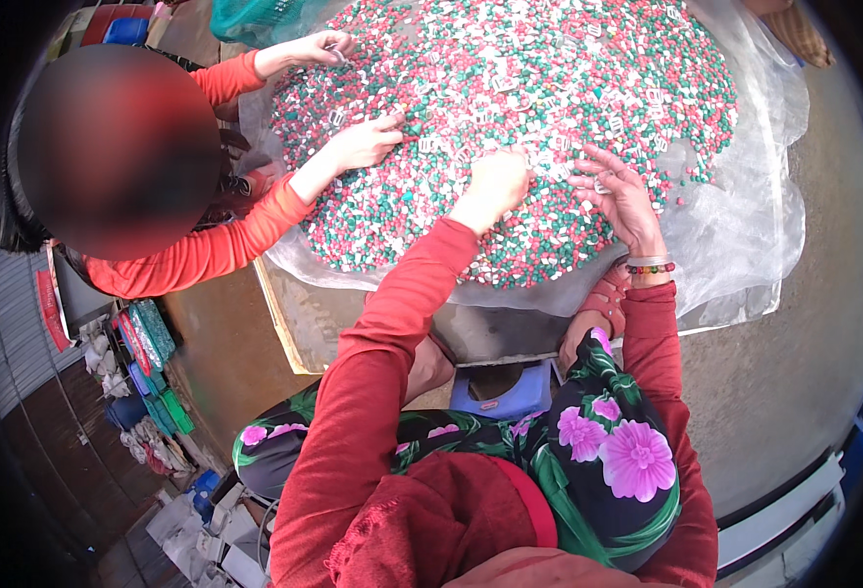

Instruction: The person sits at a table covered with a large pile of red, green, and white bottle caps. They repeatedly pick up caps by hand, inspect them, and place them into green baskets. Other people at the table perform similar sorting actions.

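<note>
Many coloured pieces [510, 108] lie under the curled left grip [498, 182] and looser right grip [625, 204]; what they hold is unclear.

Little pieces [539, 108] are slightly glossy plastic, all over a crinkly see-through plastic sheet [750, 230]. Stool [510, 394]: smooth plastic. Sleeve [372, 367]: matt cloth. Floor's [828, 196] smooth, maybe concrete, tough to tell near the rim tbh.

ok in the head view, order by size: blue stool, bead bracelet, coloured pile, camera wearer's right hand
1. Coloured pile, by far
2. Blue stool, partly covered, and right hand: too alike to rank
3. Bead bracelet
</note>
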